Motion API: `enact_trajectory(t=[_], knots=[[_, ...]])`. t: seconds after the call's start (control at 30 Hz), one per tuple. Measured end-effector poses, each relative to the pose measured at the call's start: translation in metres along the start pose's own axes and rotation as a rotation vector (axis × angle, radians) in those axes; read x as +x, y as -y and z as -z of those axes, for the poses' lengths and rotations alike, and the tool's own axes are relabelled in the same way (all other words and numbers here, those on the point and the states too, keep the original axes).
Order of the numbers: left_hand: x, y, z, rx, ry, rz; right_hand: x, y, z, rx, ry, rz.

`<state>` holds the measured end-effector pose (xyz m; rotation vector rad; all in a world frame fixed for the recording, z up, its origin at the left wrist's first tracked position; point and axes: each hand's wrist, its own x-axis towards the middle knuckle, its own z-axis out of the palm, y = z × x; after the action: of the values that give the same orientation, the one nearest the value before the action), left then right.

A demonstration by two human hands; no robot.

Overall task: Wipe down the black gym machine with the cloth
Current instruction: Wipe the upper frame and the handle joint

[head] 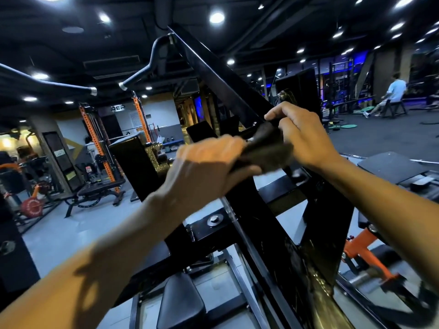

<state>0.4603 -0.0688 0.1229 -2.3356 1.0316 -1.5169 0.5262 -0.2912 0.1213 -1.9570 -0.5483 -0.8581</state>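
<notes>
The black gym machine [268, 233] fills the middle of the view, its slanted frame beam running from the top centre down to the bottom right. A dark cloth [268, 148] is stretched between both hands in front of that beam at mid height. My left hand [204, 167] grips the cloth's left end with curled fingers. My right hand [301, 134] pinches its upper right end near the beam. Part of the cloth is hidden under the fingers. The machine's black seat pad [180, 302] lies below.
Two curved black pull handles [145, 70] hang at upper left. Orange racks [95, 136] and a bench [95, 193] stand on the grey floor at left. An orange-framed bench [370, 255] is at right. A person sits far back right [392, 96].
</notes>
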Motion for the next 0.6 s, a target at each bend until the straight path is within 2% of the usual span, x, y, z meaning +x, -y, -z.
enact_trajectory(t=[0.1,0.27,0.47,0.6], knots=[[0.008,0.009,-0.003,0.098,-0.005,0.077,0.001,-0.001,-0.001,-0.01,-0.009,-0.012],[-0.029,-0.047,0.006,-0.102,0.008,-0.095,-0.001,0.001,-0.001,0.027,-0.025,-0.028],[-0.005,-0.01,-0.001,0.023,-0.083,0.119,-0.001,0.002,0.0,0.012,-0.009,-0.009],[-0.03,-0.047,0.006,-0.116,-0.048,-0.034,-0.001,0.003,-0.002,0.033,-0.015,-0.034]])
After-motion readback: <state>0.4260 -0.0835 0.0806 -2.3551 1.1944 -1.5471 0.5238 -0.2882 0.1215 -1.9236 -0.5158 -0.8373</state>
